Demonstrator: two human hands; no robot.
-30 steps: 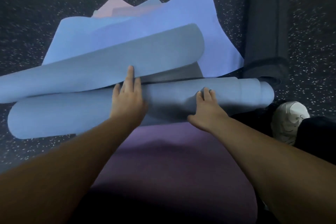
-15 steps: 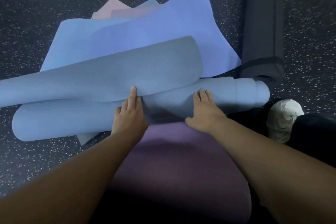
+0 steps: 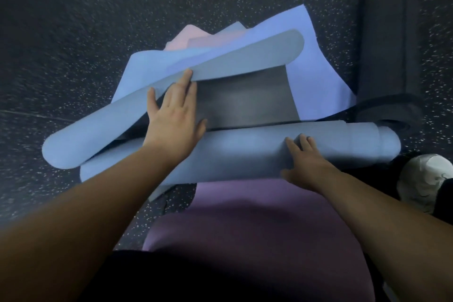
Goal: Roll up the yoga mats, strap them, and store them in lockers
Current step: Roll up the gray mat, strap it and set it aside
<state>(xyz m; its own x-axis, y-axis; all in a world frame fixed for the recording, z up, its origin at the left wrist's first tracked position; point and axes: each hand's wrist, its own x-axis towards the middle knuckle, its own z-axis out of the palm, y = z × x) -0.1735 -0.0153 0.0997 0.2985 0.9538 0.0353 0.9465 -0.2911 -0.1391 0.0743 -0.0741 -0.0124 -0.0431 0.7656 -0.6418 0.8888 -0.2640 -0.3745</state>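
Observation:
A light blue yoga mat [image 3: 257, 149] lies partly rolled across the floor in front of me, its roll running left to right. Its loose end [image 3: 220, 66] curls back over the roll, showing a dark grey underside [image 3: 245, 103]. My left hand [image 3: 174, 110] reaches past the roll with straight fingers and pushes up under the curled flap's edge. My right hand [image 3: 304, 162] presses flat on the near side of the roll. A purple mat [image 3: 257, 216] lies spread under me.
A periwinkle mat [image 3: 316, 81] and a pink one [image 3: 186, 39] lie spread behind the roll. A dark rolled mat [image 3: 387, 61] rests at the right. A white shoe [image 3: 426, 179] sits near the roll's right end. Dark speckled floor [image 3: 73, 56] surrounds everything.
My left hand has moved forward off the roll and lifted the curled flap away, exposing the grey underside. My right hand stays on the roll. The view has tilted upward.

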